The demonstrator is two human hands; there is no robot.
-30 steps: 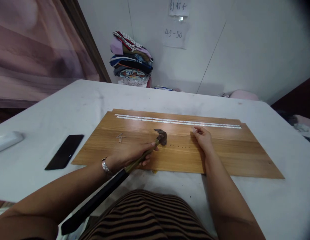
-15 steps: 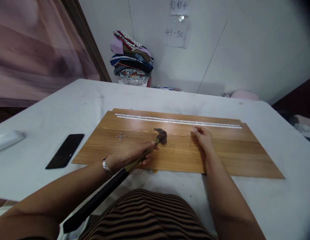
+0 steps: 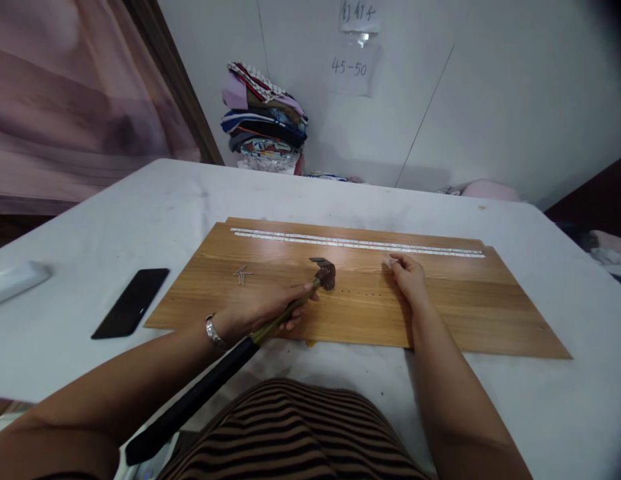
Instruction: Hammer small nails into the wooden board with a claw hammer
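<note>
My left hand (image 3: 277,307) is wrapped round the neck of a claw hammer (image 3: 324,273), just below its rusty head. The hammer's long black grip slants back toward my body. Its head is over or on a wooden board (image 3: 455,300); contact cannot be told. Between the fingertips of my right hand (image 3: 409,277) is a small pale, see-through piece (image 3: 387,261), too small to name. A row of small dark dots (image 3: 360,293) runs along the board between the hammer head and my right hand. Several loose nails (image 3: 241,274) lie left of the hammer.
Two white measuring strips (image 3: 357,245) run along the board's far side. A black phone (image 3: 131,303) and a white object (image 3: 20,280) lie on the white table (image 3: 180,193) at left. Folded cloth (image 3: 265,120) is stacked against the wall behind.
</note>
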